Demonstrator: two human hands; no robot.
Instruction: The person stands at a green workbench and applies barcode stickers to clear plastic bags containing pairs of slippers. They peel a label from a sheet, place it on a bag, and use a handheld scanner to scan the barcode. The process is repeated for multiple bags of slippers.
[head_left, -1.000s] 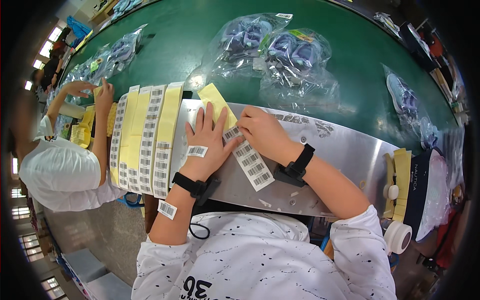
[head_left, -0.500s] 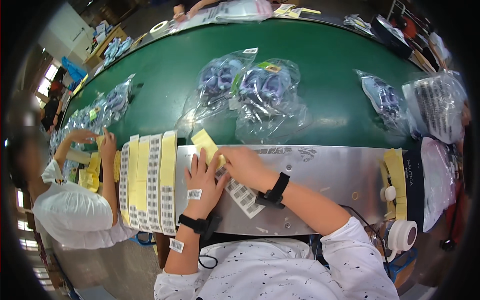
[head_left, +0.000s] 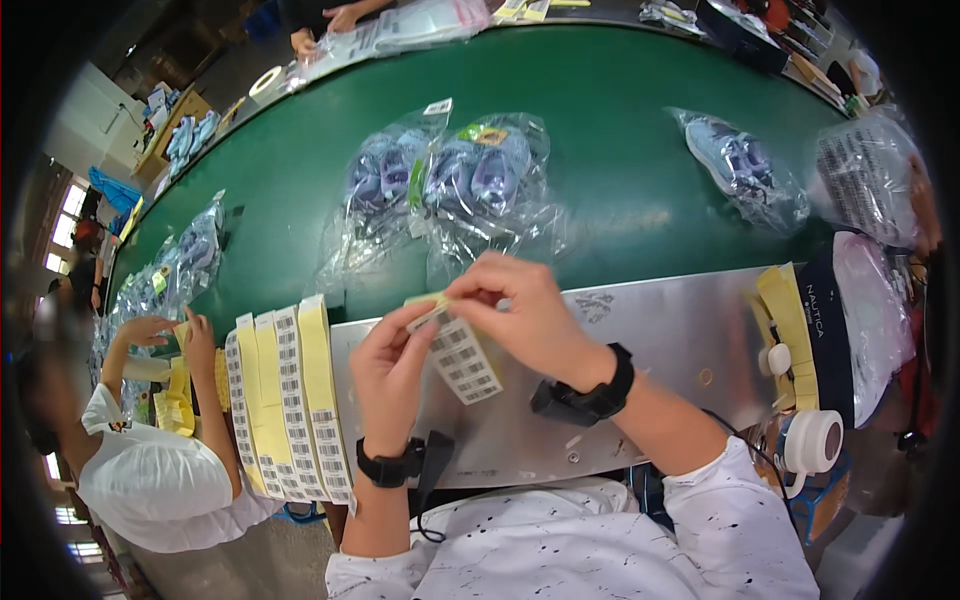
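A strip of white barcode labels on yellow backing [head_left: 466,362] hangs tilted between my hands, raised over the metal worktop [head_left: 660,370]. My left hand [head_left: 390,365] pinches its upper left edge with thumb and fingers. At its top, the fingertips of my right hand [head_left: 530,320] are pressed together on the strip. Left of my left hand, several long barcode label strips [head_left: 290,400] lie side by side over the worktop, some printed side up and some showing yellow.
A green conveyor belt [head_left: 610,90] runs beyond the worktop, carrying bagged shoes [head_left: 480,170] and another bagged shoe [head_left: 740,165]. At left a co-worker [head_left: 165,460] handles yellow paper. A white-lidded jug [head_left: 810,440] and a dark box [head_left: 835,330] stand right.
Both hands have lifted the label strip off the worktop. My left hand has gone from lying spread on it to pinching its edge. The whole view has shifted slightly.
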